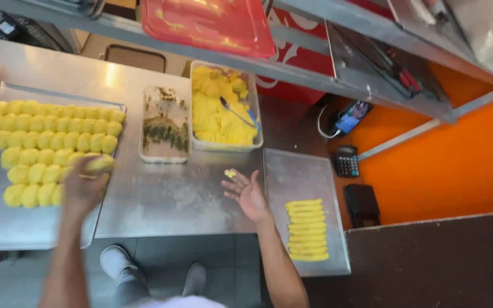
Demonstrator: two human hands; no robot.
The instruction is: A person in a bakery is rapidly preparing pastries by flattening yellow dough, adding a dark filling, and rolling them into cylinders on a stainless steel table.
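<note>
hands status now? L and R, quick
Left hand: closed on a yellow dough piece, over the left tray of dough balls.
Right hand: open, palm up, small yellow dough bit at its fingertips.

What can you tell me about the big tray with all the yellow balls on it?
The big tray is a flat, shiny metal sheet with a low rim, lying level on the steel counter at the person's left. Rows of round yellow dough balls cover its far half; the near part is bare. The left hand reaches over its right edge, setting a yellow dough piece beside the rows. Its near left corner is out of view.
</note>
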